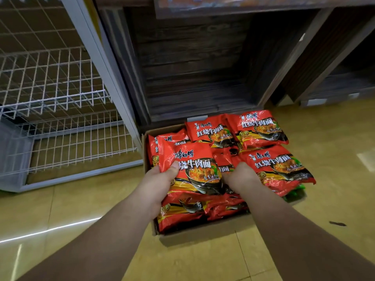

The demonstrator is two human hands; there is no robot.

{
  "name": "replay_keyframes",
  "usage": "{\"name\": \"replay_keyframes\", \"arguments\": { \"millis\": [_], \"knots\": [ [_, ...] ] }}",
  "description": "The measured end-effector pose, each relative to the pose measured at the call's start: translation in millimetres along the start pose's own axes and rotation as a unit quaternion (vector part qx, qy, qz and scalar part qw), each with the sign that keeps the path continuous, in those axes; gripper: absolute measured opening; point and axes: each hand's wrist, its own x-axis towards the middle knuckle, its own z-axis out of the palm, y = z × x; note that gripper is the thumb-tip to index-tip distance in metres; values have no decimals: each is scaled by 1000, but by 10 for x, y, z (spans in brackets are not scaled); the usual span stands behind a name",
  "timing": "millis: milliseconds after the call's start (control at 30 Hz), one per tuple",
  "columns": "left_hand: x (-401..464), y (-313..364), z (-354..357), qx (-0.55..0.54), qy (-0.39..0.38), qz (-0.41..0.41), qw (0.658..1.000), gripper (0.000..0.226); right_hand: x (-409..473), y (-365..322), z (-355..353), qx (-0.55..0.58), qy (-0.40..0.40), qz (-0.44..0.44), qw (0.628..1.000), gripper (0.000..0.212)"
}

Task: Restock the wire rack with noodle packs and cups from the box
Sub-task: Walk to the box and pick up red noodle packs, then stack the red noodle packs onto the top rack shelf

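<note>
Left hand (160,180) grips the top pack (194,169) by its edge; right hand (241,176) pinches the opposite side. Light, crinkly, slick film, brittle inside: hold edges, don't squeeze.

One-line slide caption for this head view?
Both hands, left hand and right hand, grip a red noodle pack over the box beside the wire rack.

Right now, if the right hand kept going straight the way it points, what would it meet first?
The right hand already rests among the packs, pointing away from the person. Going on, it would likely first push into the red pack just beyond its fingers, inside the box; depth is unclear.
</note>
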Motion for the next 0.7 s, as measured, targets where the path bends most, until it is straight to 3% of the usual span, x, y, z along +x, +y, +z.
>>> {"name": "replay_keyframes", "arguments": {
  "millis": [100,300,400,500,600,700],
  "knots": [
    [-35,6,-38,1,-1,7,1000,31,-39,41,97,-27,9,8,1000,59],
    [-74,36,-112,-19,8,23,1000,28,-192,43,-24,136,2,-67,988,52],
    [-184,101,-112,-46,9,30,998,22,-315,-5,-202,264,-17,-98,959,49],
    [-382,275,-78,-75,10,43,996,22,-479,-36,-433,385,-53,-104,915,63],
    [-628,561,3,-87,9,65,994,25,-601,-99,-686,444,-97,-108,884,74],
    [-980,956,104,-83,-2,88,993,28,-813,-248,-1032,485,-111,-123,859,70]
  ]
}}
